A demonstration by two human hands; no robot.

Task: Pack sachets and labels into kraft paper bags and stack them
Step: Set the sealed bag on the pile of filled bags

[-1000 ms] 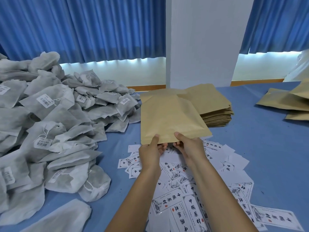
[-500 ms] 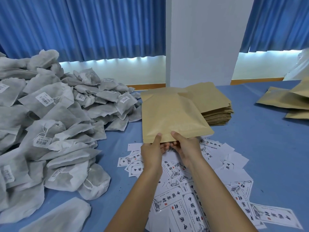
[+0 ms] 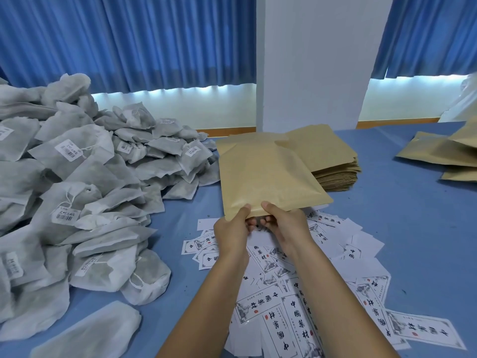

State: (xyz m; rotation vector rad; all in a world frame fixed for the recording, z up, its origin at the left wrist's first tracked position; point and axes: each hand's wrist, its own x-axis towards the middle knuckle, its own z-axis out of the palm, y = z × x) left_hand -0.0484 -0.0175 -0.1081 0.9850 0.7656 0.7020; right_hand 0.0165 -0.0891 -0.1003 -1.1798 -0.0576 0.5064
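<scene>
While you hold the kraft paper bag (image 3: 268, 177) by its near short edge, its long axis runs straight away from you, the far end raised over the stack of empty bags (image 3: 333, 161). Both hands meet at that near edge. The left hand (image 3: 231, 232) pinches it towards the left corner and the right hand (image 3: 286, 223) just beside it, nearer the middle. Your fingers (image 3: 271, 209) are clamped on the paper from above and below, so neither hand is free. The bag hangs above the tabletop (image 3: 413, 228) rather than resting on it.

The edge in your grip is probably the mouth, though you cannot tell from here whether it is parted or whether anything is inside.

What matters for the next move is where the fillings lie from that edge. The sachets (image 3: 90, 189) are heaped well off to your left, so the left hand is the nearer one to fetch from them, leaving the right to keep the bag. The labels (image 3: 296, 293) are scattered directly under your wrists and towards you, within reach of either hand. The packed bags (image 3: 438, 156) sit far right, on the right hand's side for stacking.
</scene>
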